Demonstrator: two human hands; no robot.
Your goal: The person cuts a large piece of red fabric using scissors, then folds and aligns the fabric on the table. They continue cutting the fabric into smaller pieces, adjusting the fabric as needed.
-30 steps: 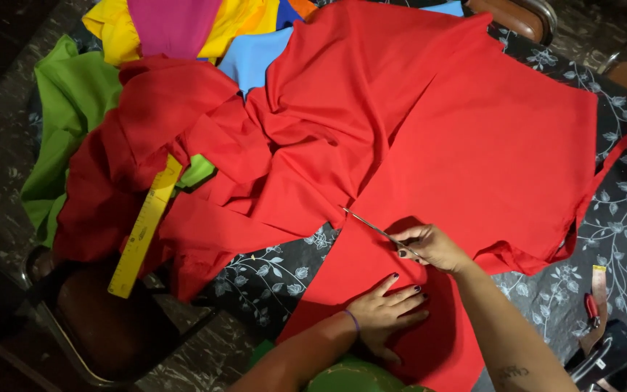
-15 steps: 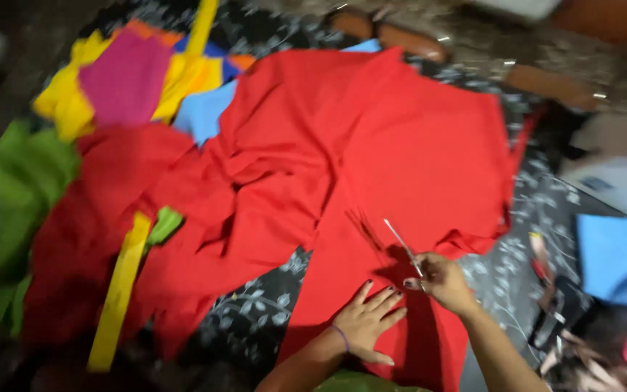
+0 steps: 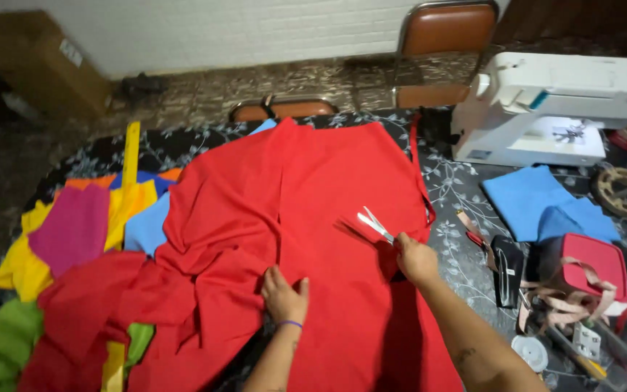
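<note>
A large sheet of red fabric (image 3: 313,189) is spread over a table with a dark leaf-patterned cloth (image 3: 466,192). My left hand (image 3: 283,294) lies flat on the red fabric, fingers apart, pressing it down near its middle. To its right, my right hand (image 3: 415,259) grips a pair of scissors (image 3: 374,223). The blades point up and left, parted, over a raised fold of the red fabric.
A white sewing machine (image 3: 553,105) stands at the back right, with blue cloth (image 3: 546,210) in front of it. A red box (image 3: 582,265), ribbons and small tools crowd the right edge. Yellow, magenta, blue and green cloths (image 3: 74,232) and a yellow ruler (image 3: 131,156) lie left. Chairs (image 3: 444,43) stand behind.
The view has tilted up, bringing the wall, chairs and sewing machine into sight. Both hands have stayed on the red fabric, the scissors still held in the right.
</note>
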